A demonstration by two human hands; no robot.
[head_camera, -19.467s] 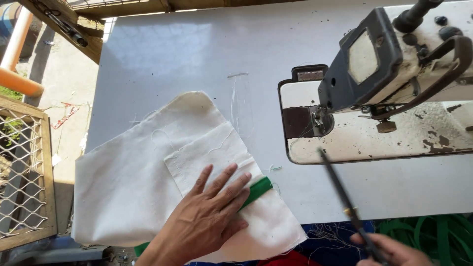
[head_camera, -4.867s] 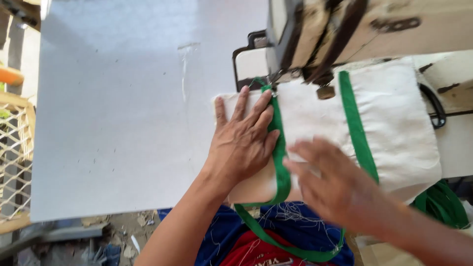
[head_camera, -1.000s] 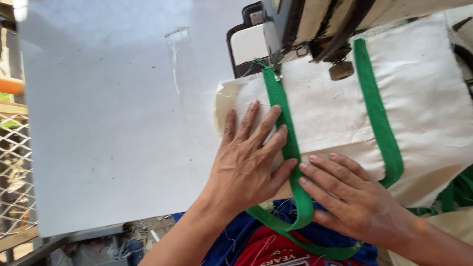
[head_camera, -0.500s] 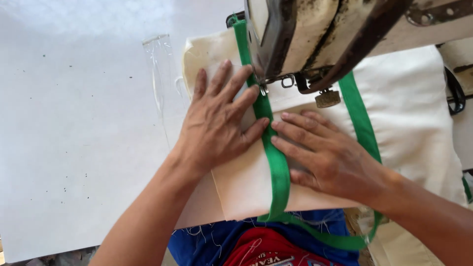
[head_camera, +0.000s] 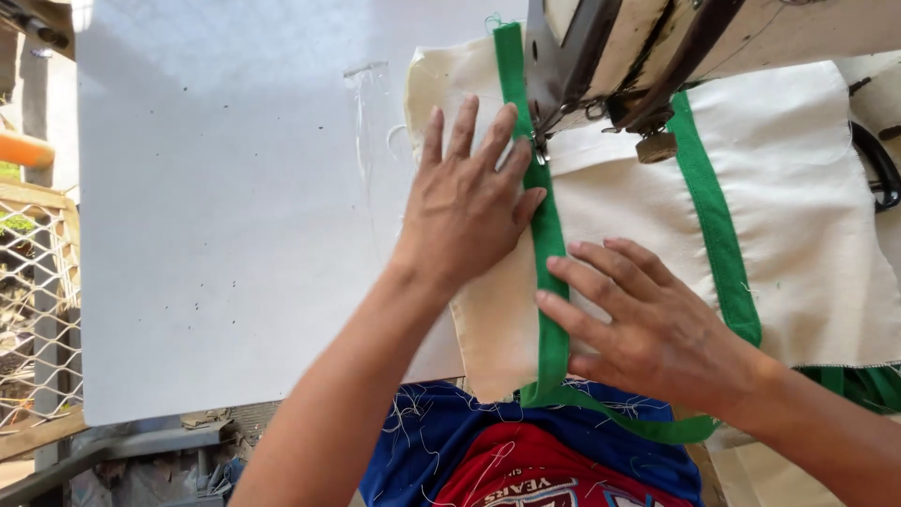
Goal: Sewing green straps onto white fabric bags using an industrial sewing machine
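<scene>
So the piece being worked on is a cream canvas panel [head_camera: 798, 235] with a bright green strap [head_camera: 546, 244] laid on it in a loop. One leg runs under the sewing machine head [head_camera: 601, 56], the other leg sits further right, and the loop bottom hangs off the near edge of the white table [head_camera: 216, 216]. The strap's long axis runs straight away from the person, toward the machine. The cloth lies flat on the table, partly under the machine. The left hand [head_camera: 465, 211] is spread flat, fingers open, pressing the canvas just left of the strap, gripping nothing. The right hand [head_camera: 648, 329] is also flat and open, with its fingertips [head_camera: 554, 266] touching the strap.
</scene>
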